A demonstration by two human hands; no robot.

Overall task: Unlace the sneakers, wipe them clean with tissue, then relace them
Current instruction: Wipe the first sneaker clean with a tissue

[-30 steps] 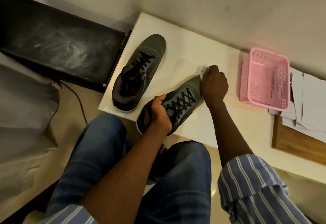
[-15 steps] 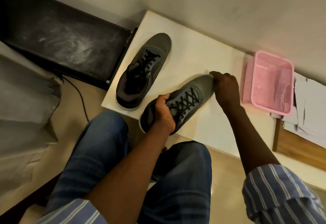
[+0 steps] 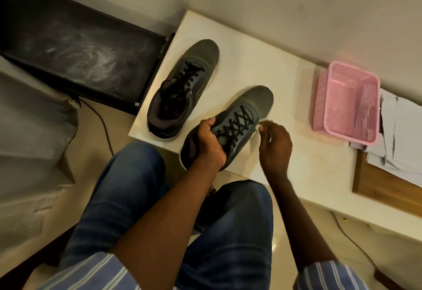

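Two dark grey sneakers with black laces stand on a white table (image 3: 249,61). Both are laced. The far sneaker (image 3: 196,61) sits alone near the table's left edge. The near sneaker (image 3: 258,100) lies with its heel over the front edge, and my left hand (image 3: 210,143) grips it at the tongue and collar. My right hand (image 3: 276,145) is beside that shoe's right flank, fingers curled. A small pale scrap of tissue (image 3: 261,127) shows at its fingertips; most of the tissue is hidden in the hand.
A pink plastic basket (image 3: 351,102) stands on the table to the right, with loose white papers (image 3: 402,129) and a wooden board (image 3: 383,189) beyond it. A dusty black panel (image 3: 80,45) adjoins the table on the left. My knees are under the front edge.
My right hand has slid from the near sneaker's toe back along its right side toward me. The left hand has kept its grip on the shoe.
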